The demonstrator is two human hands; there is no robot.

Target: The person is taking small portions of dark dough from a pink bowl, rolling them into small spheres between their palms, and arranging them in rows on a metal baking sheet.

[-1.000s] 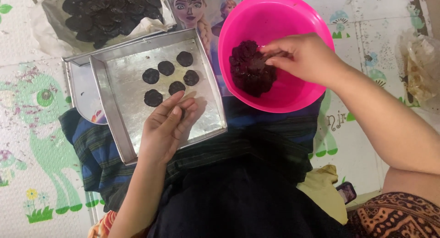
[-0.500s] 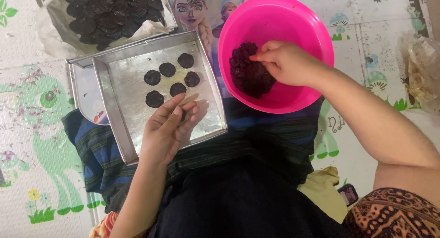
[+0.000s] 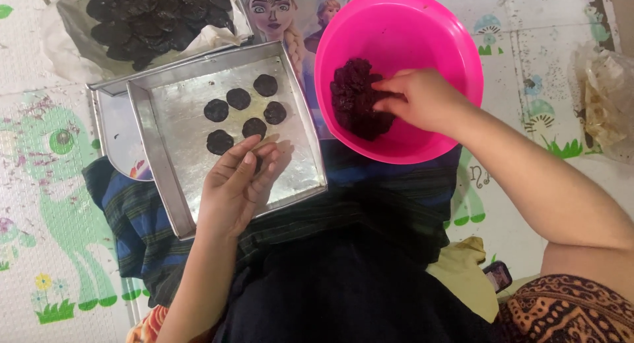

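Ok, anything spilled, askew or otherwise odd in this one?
Mostly tidy. The metal tray lies askew, partly on the dark cloth over the lap, overlapping a second tray. Dark crumbs speckle the mat at left. The left hand rests on the tray; the right hand is in the dough in the pink bowl.

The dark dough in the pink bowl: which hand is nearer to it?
Right. The right hand is in the pink bowl, fingers on the dough; the left hand rests over the tray, apart from it.

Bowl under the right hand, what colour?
Bright pink plastic bowl, holding dark dough that the right hand reaches into; head view shows it.
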